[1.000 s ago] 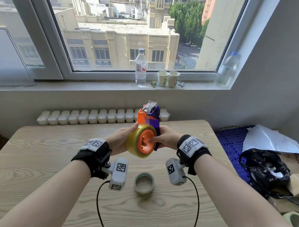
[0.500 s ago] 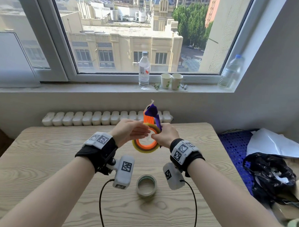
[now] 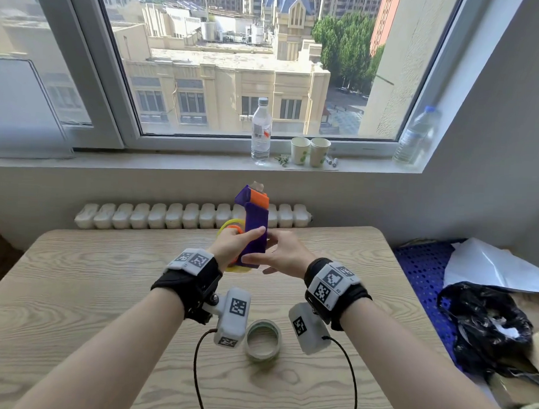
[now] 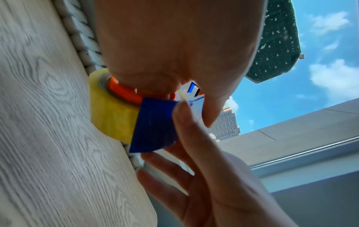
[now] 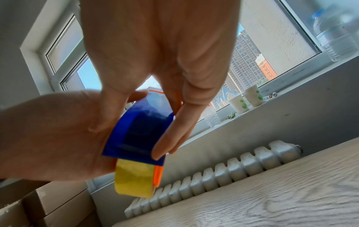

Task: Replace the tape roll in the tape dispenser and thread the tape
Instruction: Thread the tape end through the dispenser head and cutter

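Item: tape dispenser (image 3: 254,231), blue body with orange parts, held upright in the air above the table (image 3: 88,289), cutter end uppermost. I noted it well clear of the tabletop.

Item: yellow tape roll (image 5: 134,176), seated on the orange hub on the dispenser's left side, partly hidden by the palm.

Item: left hand (image 3: 232,246). I logged it as wrapped around the dispenser and roll from the left, thumb laid across the blue face, fingers curled behind; it carried the whole weight.

Item: right hand (image 3: 286,257). Fingers were straight and loosely spread, two fingertips resting against the blue edge, nothing pinched.

Item: empty tape core (image 3: 262,344), lying flat on the table near me, between the wrists.

Risks, as I judged them: whether the roll was pushed fully home I could not tell, and if not it could slide off the hub when tilted. I could not see the tape's loose end; picking at it with the one-handed hold might twist the dispenser loose. The tape could fold and stick to itself during threading. Fingers near the toothed cutter could be nicked.
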`<state>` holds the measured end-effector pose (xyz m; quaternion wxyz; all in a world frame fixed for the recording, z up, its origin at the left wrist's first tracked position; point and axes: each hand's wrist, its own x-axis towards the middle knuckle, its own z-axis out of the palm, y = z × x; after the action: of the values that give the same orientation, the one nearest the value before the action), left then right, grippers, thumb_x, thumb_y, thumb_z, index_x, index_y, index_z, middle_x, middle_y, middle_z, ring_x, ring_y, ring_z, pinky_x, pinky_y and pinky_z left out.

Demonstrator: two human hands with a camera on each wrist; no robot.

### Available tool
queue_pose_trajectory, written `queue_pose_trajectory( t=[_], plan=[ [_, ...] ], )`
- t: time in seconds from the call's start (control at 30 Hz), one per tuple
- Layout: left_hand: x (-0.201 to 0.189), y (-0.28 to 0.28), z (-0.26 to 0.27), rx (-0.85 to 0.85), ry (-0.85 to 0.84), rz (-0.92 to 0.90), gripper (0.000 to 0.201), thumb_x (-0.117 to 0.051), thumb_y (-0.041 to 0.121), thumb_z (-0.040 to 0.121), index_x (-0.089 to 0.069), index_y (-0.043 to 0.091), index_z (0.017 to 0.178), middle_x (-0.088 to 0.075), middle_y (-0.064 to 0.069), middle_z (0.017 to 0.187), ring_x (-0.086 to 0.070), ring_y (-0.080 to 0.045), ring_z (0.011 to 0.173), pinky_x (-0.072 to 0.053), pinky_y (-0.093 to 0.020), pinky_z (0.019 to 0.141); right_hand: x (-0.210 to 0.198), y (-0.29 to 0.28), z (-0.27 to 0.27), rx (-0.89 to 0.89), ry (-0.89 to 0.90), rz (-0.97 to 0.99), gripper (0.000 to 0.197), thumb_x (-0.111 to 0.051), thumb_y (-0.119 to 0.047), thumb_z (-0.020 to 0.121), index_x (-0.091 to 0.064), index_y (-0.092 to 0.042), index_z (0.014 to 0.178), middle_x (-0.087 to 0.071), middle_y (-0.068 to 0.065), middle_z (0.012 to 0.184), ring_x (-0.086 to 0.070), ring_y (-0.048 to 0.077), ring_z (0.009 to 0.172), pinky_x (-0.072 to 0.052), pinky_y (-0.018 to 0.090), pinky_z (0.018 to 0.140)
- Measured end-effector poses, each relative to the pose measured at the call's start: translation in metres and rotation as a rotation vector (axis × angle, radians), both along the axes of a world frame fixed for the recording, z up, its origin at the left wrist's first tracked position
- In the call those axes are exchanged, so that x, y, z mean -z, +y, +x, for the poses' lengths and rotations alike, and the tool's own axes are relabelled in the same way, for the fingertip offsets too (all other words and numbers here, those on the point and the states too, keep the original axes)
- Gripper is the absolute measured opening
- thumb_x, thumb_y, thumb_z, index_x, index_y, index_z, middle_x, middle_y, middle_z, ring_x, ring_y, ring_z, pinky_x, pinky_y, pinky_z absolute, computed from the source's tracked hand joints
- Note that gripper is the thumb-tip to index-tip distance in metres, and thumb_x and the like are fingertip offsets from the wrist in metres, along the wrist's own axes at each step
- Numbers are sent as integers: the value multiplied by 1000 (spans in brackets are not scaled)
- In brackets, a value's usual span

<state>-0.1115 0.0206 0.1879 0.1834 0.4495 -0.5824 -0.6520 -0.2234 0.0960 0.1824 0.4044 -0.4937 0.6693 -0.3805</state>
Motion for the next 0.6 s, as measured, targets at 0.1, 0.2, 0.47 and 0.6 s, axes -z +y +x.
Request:
queue_pose_trajectory(
  t=[0.1,0.2,0.47,0.6],
  plan=[
    [4,-4,4,-70,-11,-30,44,-62,28,88,-59,-7,114,-63,-22,97,-61,-28,72,-51,-34,65,-2,1,-2,-54,-23,-27,40,-76,-15,75,-62,-10,113,-68,12,95,-64,13,76,-59,26,63],
    [7,-6,11,-65,-31,-36,38,-62,30,88,-63,-2,108,-65,-20,101,-62,-30,84,-50,-33,67,-1,-1,-6,-61,2,-50,36,-71,-24,80,-64,-12,113,-67,8,96,-63,16,85,-56,25,67],
    [4,-11,27,118,-177,-92,60,-71,43,72,-67,-9,103,-69,-30,106,-67,-34,88,-52,-49,89,-3,-17,-38,403,180,-285,28,-60,-25,89,-59,-6,109,-64,11,109,-57,15,94,-44,23,82],
    [2,-13,30,192,-245,-108,35,-68,34,82,-68,1,93,-70,-26,106,-67,-33,90,-52,-44,89,-9,-26,-48,377,149,-272,26,-63,-22,87,-64,-5,106,-68,13,104,-61,19,95,-47,26,85]
  ],
)
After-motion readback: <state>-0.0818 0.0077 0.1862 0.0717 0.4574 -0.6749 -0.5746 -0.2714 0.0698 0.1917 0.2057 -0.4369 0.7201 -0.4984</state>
